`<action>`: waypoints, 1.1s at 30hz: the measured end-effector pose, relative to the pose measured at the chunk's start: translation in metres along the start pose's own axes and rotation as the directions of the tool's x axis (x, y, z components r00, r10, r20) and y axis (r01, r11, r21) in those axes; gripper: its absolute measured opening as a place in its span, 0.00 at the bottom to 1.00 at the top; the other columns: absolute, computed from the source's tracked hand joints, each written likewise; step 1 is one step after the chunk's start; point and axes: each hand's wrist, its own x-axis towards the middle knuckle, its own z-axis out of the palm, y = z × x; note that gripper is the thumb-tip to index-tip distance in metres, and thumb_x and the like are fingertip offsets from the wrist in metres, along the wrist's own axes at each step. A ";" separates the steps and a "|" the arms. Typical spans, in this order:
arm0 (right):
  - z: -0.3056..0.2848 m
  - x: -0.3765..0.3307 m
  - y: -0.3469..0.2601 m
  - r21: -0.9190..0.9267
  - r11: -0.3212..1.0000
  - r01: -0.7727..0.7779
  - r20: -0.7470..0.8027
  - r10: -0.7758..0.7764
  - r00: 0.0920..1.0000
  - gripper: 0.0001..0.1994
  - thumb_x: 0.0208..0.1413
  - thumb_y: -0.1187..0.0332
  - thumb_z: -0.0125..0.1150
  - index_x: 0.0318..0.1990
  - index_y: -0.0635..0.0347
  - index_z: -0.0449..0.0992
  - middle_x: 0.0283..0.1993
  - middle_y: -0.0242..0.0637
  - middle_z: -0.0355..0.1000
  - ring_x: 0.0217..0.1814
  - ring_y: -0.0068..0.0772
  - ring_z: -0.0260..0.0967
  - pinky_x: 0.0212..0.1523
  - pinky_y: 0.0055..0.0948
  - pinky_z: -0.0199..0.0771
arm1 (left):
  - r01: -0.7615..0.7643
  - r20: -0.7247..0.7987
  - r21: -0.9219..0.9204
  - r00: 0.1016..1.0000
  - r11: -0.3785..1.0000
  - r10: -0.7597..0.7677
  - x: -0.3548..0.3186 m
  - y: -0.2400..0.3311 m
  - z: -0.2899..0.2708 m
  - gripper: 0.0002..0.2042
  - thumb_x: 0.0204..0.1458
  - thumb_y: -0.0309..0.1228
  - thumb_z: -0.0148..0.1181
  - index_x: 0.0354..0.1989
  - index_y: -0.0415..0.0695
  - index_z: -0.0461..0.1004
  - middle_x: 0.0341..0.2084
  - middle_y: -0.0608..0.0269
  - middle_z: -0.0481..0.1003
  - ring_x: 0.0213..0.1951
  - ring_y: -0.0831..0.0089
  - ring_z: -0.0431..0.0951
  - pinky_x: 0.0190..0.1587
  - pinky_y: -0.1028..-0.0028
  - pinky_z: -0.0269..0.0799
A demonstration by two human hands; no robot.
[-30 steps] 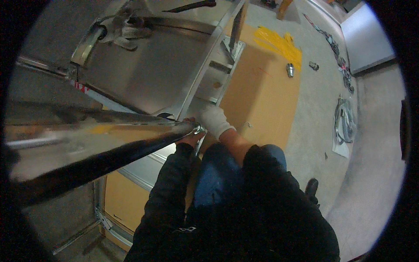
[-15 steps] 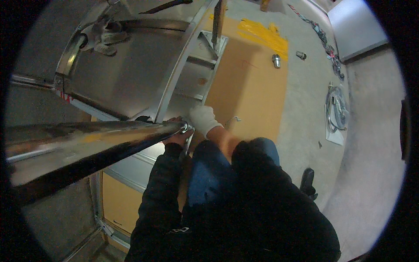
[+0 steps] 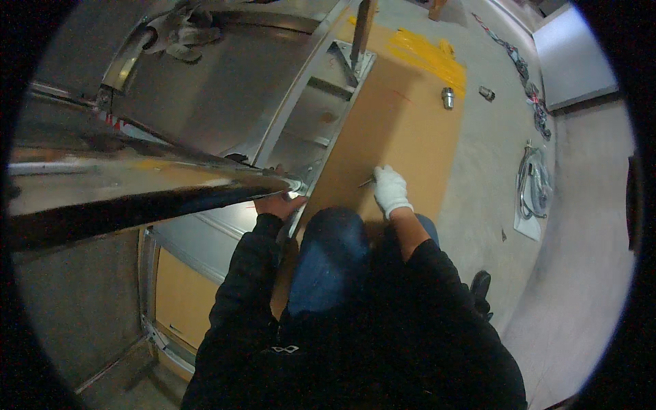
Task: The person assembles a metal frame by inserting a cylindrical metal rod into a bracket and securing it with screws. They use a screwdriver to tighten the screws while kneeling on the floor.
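A long shiny metal tube (image 3: pixel 157 181) reaches in from the left and ends at the edge of a metal frame (image 3: pixel 321 140). My bare left hand (image 3: pixel 275 206) is wrapped round the tube close to that end, partly hidden beneath it. My right hand (image 3: pixel 392 191), in a white glove, is closed over a brown cardboard sheet (image 3: pixel 417 154). From its fingers pokes a small bent metal piece (image 3: pixel 367 182), its far part hidden by the glove.
A pair of work gloves (image 3: pixel 181 34) lies on the metal panel at the upper left. Two metal fittings, a socket-like one (image 3: pixel 447 98) and a smaller one (image 3: pixel 486 93), stand to the right. Yellow tape (image 3: pixel 427 55), a coiled hose (image 3: pixel 533 181) and a chain-like strand (image 3: pixel 516 61) lie farther off.
My right hand has moved right from the frame to the cardboard and taken hold of the bent metal piece that lay there. My left hand stays at the tube's end.
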 end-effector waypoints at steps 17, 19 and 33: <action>-0.033 0.009 -0.096 0.926 0.368 -0.083 0.123 -0.088 0.988 0.12 0.47 0.74 0.57 0.40 0.67 0.75 0.35 0.39 0.76 0.37 0.29 0.72 0.40 0.29 0.72 | 0.188 -0.209 -0.621 0.896 0.761 -0.391 -0.069 0.016 0.005 0.15 0.44 0.29 0.59 0.43 0.38 0.73 0.40 0.52 0.72 0.43 0.59 0.72 0.46 0.67 0.68; -0.043 0.028 -0.115 0.953 0.276 -0.123 0.174 -0.166 0.971 0.13 0.45 0.71 0.59 0.40 0.67 0.76 0.35 0.41 0.76 0.37 0.32 0.73 0.40 0.29 0.71 | 0.194 -0.241 -0.584 0.886 0.788 -0.397 -0.058 0.002 0.004 0.14 0.45 0.28 0.58 0.42 0.40 0.74 0.38 0.53 0.73 0.41 0.58 0.72 0.45 0.66 0.68; -0.033 0.098 -0.194 0.641 0.689 0.338 0.266 -0.612 0.745 0.23 0.32 0.62 0.69 0.40 0.60 0.77 0.39 0.46 0.76 0.41 0.46 0.73 0.42 0.35 0.72 | 0.181 -0.136 -0.383 0.959 0.906 -0.249 0.013 -0.063 0.007 0.18 0.52 0.34 0.56 0.49 0.39 0.70 0.43 0.54 0.73 0.45 0.61 0.72 0.47 0.66 0.69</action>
